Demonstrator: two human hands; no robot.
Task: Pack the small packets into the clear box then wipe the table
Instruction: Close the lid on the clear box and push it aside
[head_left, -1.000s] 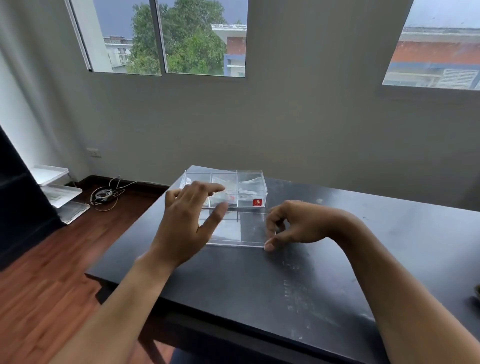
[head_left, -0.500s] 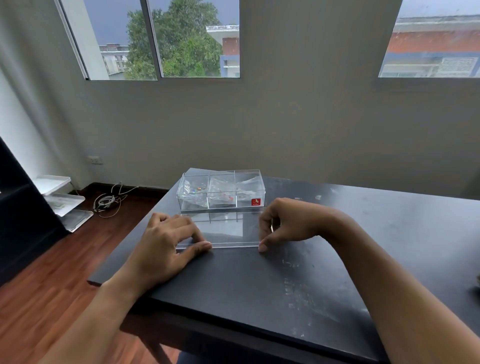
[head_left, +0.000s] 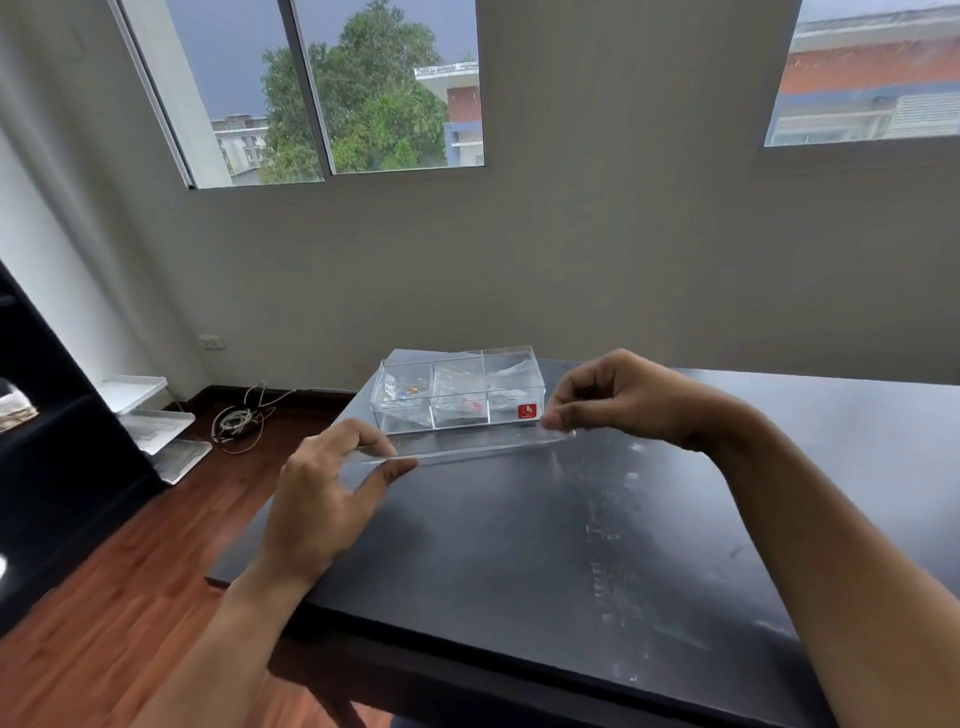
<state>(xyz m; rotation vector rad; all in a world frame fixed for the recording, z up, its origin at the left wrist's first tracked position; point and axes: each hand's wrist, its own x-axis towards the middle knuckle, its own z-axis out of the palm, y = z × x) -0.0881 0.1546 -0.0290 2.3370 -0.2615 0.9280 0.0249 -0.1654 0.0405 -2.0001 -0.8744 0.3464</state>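
A clear box (head_left: 457, 395) with three compartments and a red sticker stands at the far left of the black table (head_left: 519, 545). Small packets (head_left: 470, 404) lie inside its compartments. Just in front of the box, a flat clear lid (head_left: 483, 451) is held off the table, nearly edge-on to me. My left hand (head_left: 332, 483) pinches the lid's left end between thumb and fingers. My right hand (head_left: 618, 397) pinches its right end, slightly higher.
The tabletop shows pale smears (head_left: 618, 561) near its middle and right. White trays (head_left: 156, 426) and a coil of cable (head_left: 239, 418) lie on the wooden floor to the left, beside a dark shelf (head_left: 47, 447). A wall with windows stands behind the table.
Both hands gripped the lid that lay flat on the table and raised it off the surface, the right end higher. The box has stayed in place.
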